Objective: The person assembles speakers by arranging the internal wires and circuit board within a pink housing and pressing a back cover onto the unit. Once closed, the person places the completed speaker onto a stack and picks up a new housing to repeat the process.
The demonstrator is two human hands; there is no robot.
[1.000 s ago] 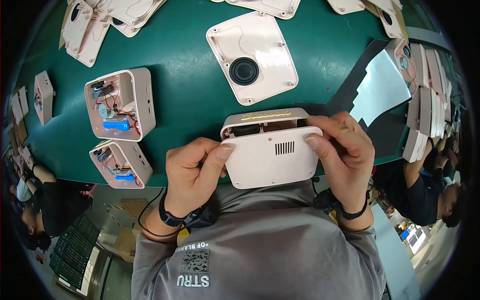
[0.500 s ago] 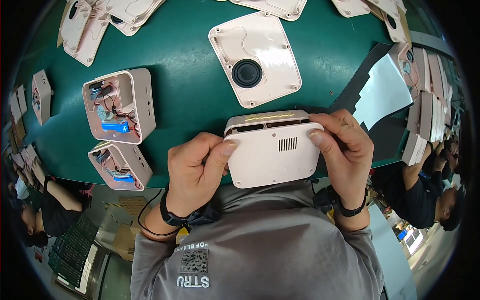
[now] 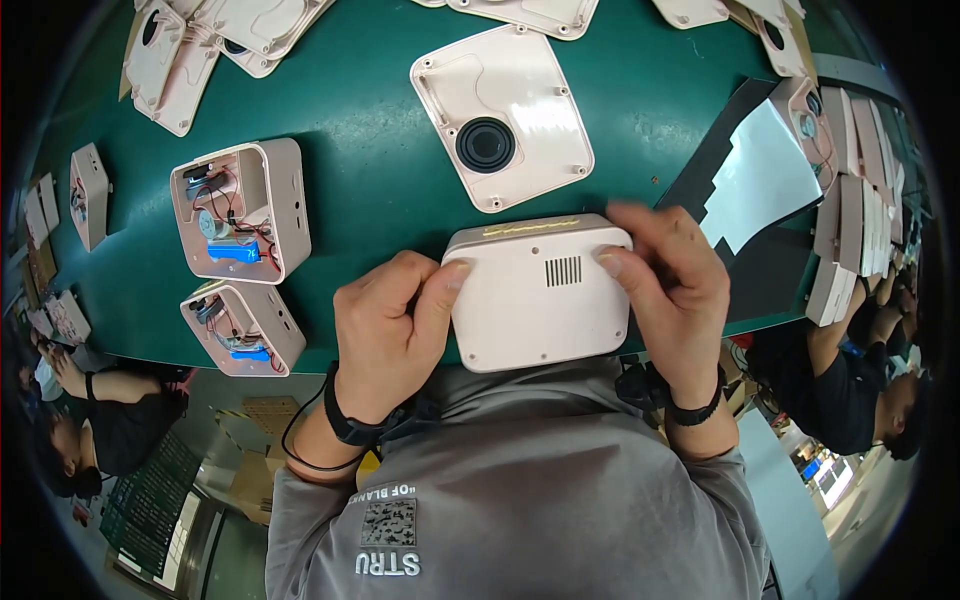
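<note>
Grasping a pale pink box [image 3: 540, 300] at the bench's [image 3: 370, 200] near edge, the left hand [image 3: 385, 325] sets its thumb left on the slotted face; the right hand [image 3: 680, 305] rests its thumb right on it, though whether it grips cannot be told. Farther from that edge lies a panel [image 3: 530, 90] bearing a round black disc [image 3: 486, 145].

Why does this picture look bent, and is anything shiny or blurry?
Head view: fisheye curves the edge of the green table; there too, glare whitens part of the loose panel, and the right hand looks blurred around one fingertip.
</note>
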